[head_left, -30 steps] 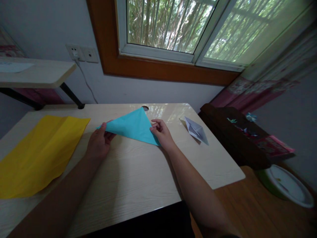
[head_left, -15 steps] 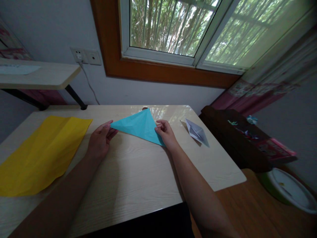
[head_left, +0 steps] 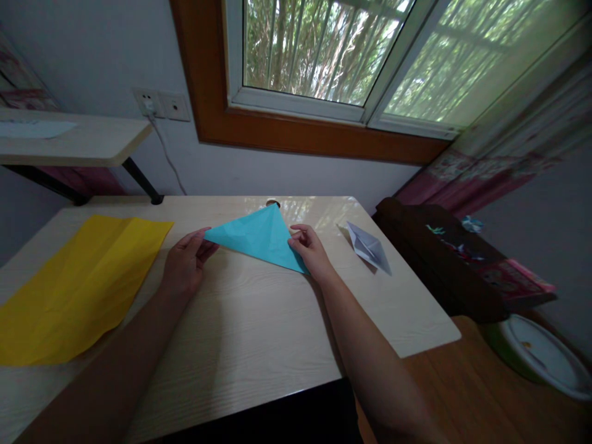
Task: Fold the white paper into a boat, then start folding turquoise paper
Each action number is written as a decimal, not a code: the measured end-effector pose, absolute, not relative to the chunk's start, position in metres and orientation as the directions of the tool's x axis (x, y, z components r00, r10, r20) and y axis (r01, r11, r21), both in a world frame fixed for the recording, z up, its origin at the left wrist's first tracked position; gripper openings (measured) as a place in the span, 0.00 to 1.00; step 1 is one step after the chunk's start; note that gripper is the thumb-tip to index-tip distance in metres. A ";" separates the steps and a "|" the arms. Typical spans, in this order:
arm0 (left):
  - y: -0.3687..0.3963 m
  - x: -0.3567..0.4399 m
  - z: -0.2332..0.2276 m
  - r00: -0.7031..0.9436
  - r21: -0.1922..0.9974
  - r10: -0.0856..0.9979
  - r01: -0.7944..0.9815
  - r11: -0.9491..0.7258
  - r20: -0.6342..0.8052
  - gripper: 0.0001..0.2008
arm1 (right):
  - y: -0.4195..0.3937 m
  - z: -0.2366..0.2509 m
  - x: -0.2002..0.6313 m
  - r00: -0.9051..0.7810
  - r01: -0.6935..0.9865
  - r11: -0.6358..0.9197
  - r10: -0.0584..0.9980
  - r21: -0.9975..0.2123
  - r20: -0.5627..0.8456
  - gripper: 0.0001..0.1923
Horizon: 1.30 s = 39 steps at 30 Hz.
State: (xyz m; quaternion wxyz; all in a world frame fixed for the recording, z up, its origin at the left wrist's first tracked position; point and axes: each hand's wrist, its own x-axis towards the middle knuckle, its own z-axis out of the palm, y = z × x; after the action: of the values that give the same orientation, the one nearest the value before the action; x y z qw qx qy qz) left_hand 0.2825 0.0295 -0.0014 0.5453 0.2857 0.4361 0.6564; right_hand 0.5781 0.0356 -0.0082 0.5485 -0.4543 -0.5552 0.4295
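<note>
A sheet of blue paper (head_left: 256, 237), folded into a triangle, is held between my two hands just over the table (head_left: 259, 320). Its top corner points away from me. My left hand (head_left: 185, 259) pinches the left corner between thumb and fingers. At the right slanted edge, my right hand (head_left: 311, 250) grips the paper near its lower right corner, which the hand partly covers. To the right of my right hand lies a folded white paper piece (head_left: 370, 248) with raised points.
A wrinkled yellow paper sheet (head_left: 83, 290) covers the table's left side. A raised shelf (head_left: 92, 142) on black legs stands at the back left. On the right, beyond the table edge, are a dark cabinet (head_left: 435, 259) and a round white-topped bin (head_left: 548, 354).
The blue paper has shifted very slightly left and down, uncovering more of the round hole behind its top corner. Both hands keep their hold.
</note>
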 end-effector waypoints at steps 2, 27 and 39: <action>0.029 0.283 -0.001 -0.240 0.879 0.965 -0.476 -0.018 -0.110 0.11 | 0.035 -0.007 0.578 0.006 0.019 0.215 0.977 -0.976 0.215 0.19; 0.032 0.278 -0.001 -0.158 0.840 0.980 -0.543 0.016 -0.121 0.07 | 0.026 -0.002 0.569 -0.096 -0.197 0.041 0.994 -0.979 0.061 0.23; 0.032 0.280 -0.001 -0.213 0.898 0.977 -0.435 -0.067 -0.030 0.19 | 0.030 -0.003 0.569 -0.012 -0.222 0.133 0.990 -0.966 0.139 0.19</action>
State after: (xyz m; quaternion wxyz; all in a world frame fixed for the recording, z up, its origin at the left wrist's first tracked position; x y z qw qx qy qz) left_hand 0.2803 0.0318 -0.0011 0.5384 0.3219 0.4202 0.6556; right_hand 0.5693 0.0300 -0.0033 0.5787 -0.3989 -0.4813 0.5237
